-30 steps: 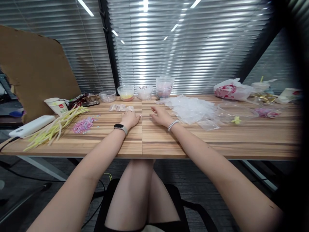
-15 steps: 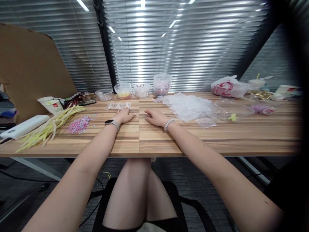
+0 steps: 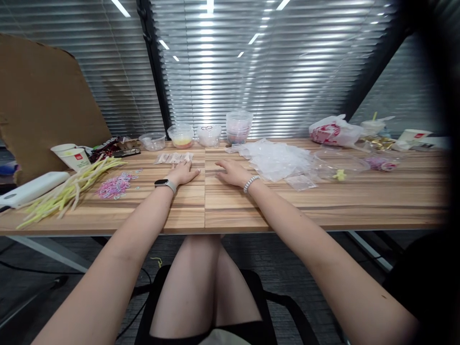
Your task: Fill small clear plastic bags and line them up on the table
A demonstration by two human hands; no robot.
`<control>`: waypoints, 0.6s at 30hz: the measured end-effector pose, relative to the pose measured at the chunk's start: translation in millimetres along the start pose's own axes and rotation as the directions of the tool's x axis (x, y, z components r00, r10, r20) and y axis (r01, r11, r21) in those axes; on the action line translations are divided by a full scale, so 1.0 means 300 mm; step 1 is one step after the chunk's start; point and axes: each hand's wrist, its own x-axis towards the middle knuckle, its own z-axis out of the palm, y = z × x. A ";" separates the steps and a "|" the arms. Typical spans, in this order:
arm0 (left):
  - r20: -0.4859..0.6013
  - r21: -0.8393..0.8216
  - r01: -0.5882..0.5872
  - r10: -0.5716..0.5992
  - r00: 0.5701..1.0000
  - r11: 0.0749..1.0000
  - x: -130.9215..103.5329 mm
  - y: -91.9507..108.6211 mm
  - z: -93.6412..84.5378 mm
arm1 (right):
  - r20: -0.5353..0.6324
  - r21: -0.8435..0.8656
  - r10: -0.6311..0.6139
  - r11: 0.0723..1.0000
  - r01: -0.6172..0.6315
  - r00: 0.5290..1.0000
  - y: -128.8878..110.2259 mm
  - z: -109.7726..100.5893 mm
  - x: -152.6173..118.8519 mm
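My left hand [image 3: 183, 173] lies on the wooden table [image 3: 230, 211] with its fingers apart and nothing in it. Its fingertips are at the near edge of a row of small clear packets [image 3: 174, 157]; whether they touch I cannot tell. To the right of the table's seam, my right hand [image 3: 231, 173] rests palm down, fingers loosely stretched, holding nothing. A heap of clear plastic bags [image 3: 278, 159] lies just beyond and to the right of it. Left of my left hand is a pile of small pink and purple clips or rings [image 3: 115, 186].
Yellow and cream fuzzy strips [image 3: 72, 189], a white device [image 3: 34, 188] and paper cups [image 3: 74, 158] occupy the left side. Clear tubs [image 3: 181, 136] line the back. A yellow star-like piece [image 3: 339, 175] and a red-and-white plastic bag [image 3: 334, 131] are on the right.
The view has shifted slightly, so the things on the table appear a little further left. Both hands stay in nearly the same place on the table.
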 end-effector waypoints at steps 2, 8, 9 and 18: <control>-0.004 0.000 0.000 0.000 1.000 1.000 -0.003 0.004 -0.001 | -0.022 -0.013 0.011 1.000 -0.012 1.000 0.004 -0.004 0.000; -0.032 0.003 0.000 0.000 0.999 1.000 -0.011 0.011 -0.001 | -0.086 -0.068 0.051 0.996 -0.057 0.995 0.024 -0.050 0.001; -0.037 0.003 -0.004 0.004 0.999 1.000 -0.013 0.011 0.000 | -0.105 -0.081 0.073 0.993 -0.082 0.992 0.034 -0.065 0.002; -0.046 -0.006 -0.140 0.139 0.989 0.990 -0.066 0.089 -0.023 | -0.222 -0.174 0.405 0.879 -0.445 0.887 0.246 -0.204 -0.069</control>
